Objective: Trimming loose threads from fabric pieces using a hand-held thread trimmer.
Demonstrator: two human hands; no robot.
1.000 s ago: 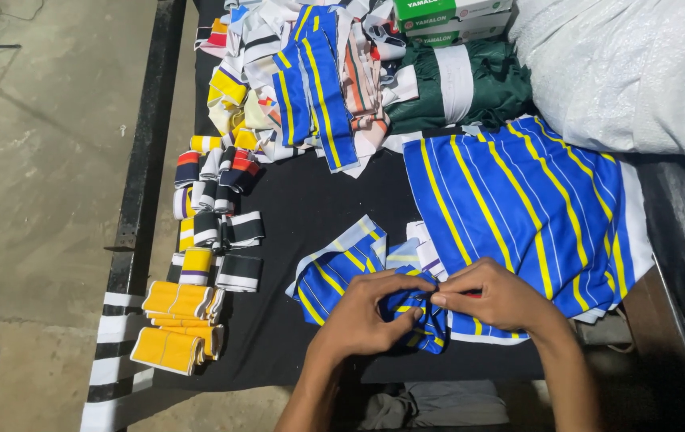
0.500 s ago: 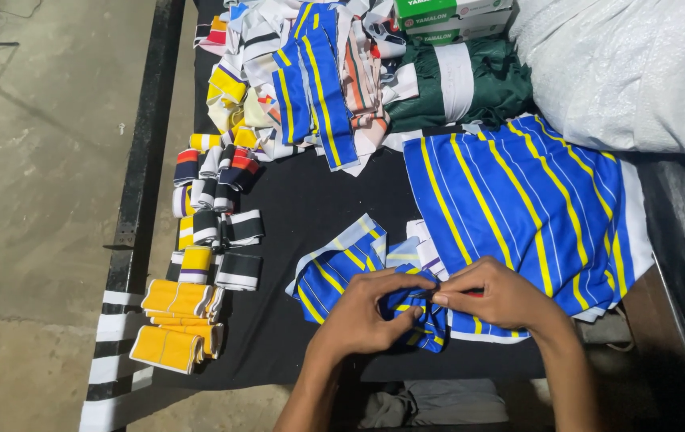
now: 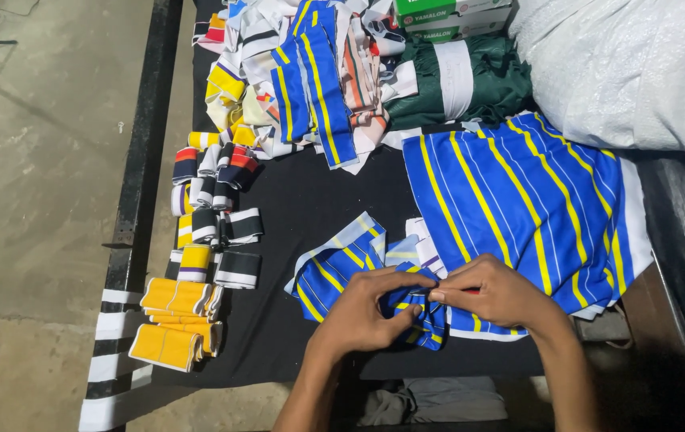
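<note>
Blue fabric with thin yellow stripes, soft and crumpled, sits bunched between both hands near the front edge of the black-covered table (image 3: 310, 192). Left hand (image 3: 366, 314) is curled over the small striped piece (image 3: 410, 308), fingers folded shut on it from the left; right hand (image 3: 493, 292) pinches the same piece from the other side, thumb and fingertips pressed together on the cloth. The two hands touch at the knuckles.

Just left of them lies another cut striped panel (image 3: 334, 268), flat, with a pale border. Behind the right hand spreads a large stack of blue striped fabric (image 3: 518, 200), smooth, broad, edged in white.

Out toward the left edge: yellow rolled bands (image 3: 174, 320), ribbed-looking, lying side by side, and above them a column of small rolled collars (image 3: 210, 208) in black, white, yellow and red.

At the far edge, a loose heap of mixed strips (image 3: 310, 72), a folded dark green cloth (image 3: 454, 84) with a white band, green-and-white boxes (image 3: 450, 16) at the far side, and in the far right corner a bulging white woven sack (image 3: 630, 68).
</note>
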